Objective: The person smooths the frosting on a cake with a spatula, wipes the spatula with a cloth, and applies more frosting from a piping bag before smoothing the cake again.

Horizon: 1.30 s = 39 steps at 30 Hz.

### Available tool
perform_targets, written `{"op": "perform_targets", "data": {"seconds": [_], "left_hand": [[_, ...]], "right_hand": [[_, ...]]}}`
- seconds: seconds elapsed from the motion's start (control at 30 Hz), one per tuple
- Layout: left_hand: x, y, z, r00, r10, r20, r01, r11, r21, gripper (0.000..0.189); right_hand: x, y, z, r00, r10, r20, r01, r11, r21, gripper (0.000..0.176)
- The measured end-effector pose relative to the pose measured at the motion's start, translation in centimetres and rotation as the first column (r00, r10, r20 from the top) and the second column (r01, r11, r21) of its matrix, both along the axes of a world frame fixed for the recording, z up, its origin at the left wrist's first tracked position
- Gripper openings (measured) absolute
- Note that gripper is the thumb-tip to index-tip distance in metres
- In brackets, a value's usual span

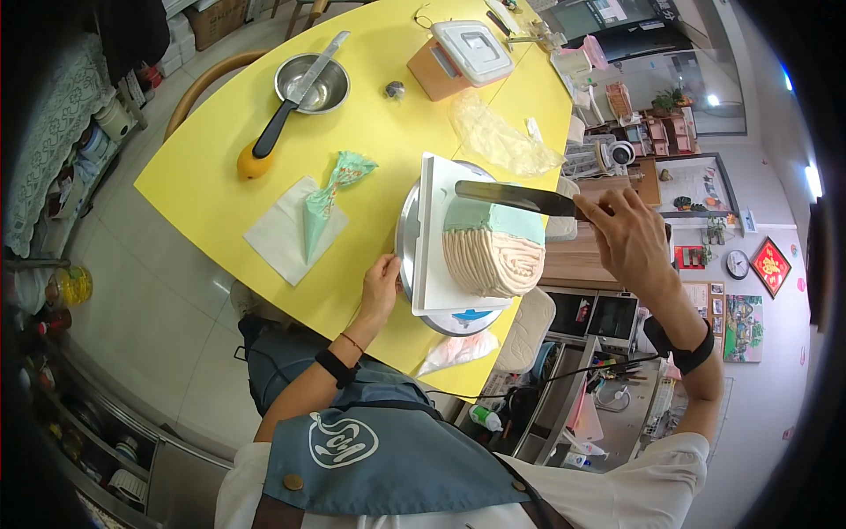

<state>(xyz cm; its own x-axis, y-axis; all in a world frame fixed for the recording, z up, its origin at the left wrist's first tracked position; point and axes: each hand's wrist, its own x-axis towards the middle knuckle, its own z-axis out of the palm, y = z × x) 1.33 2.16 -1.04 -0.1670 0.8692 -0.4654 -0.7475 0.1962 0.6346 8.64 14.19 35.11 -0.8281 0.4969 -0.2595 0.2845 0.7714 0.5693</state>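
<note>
My right hand (630,238) is closed round the handle of an icing spatula (511,196), whose long blade lies across the mint-green top part of a frosted cake (493,256). The cake's nearer part carries ridged, pale-pink piped cream. It sits on a white square board (430,238) on a round metal cake turntable (407,220). My left hand (381,284) is at the turntable's left edge, its fingers curled against the rim. Left of the cake, a piping bag of green cream (319,216) lies on a white paper sheet (278,229).
On the yellow table (203,141) stand a metal bowl (335,88) with a knife (291,110) across it, an orange fruit (254,162) and a lidded container (441,70). A clear plastic bag (493,137) lies behind the cake, and a pink-filled bag (458,351) near the front edge.
</note>
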Motion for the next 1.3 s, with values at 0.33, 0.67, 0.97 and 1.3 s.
{"op": "perform_targets", "data": {"seconds": [0.33,0.67,0.97,1.3], "left_hand": [[0.1,0.0,0.0,1.000,0.013,0.024,-0.014,1.000,0.007,0.021],[0.1,0.0,0.0,1.000,0.008,0.004,-0.008,1.000,0.001,0.022],[0.0,0.0,0.2,1.000,0.003,-0.011,-0.003,1.000,0.005,0.024],[0.0,0.0,0.0,1.000,0.000,0.003,0.000,1.000,0.012,0.023]], "right_hand": [[-1.0,-0.7,-0.5,0.996,-0.003,0.087,0.011,0.995,-0.098,0.041],[-1.1,-1.0,-0.3,0.991,-0.058,0.122,0.069,0.994,-0.088,0.035],[-0.4,-0.4,0.4,1.000,0.009,0.001,-0.009,1.000,-0.013,0.032],[-0.1,-0.7,0.0,0.997,-0.057,0.042,0.061,0.993,-0.099,0.033]]}}
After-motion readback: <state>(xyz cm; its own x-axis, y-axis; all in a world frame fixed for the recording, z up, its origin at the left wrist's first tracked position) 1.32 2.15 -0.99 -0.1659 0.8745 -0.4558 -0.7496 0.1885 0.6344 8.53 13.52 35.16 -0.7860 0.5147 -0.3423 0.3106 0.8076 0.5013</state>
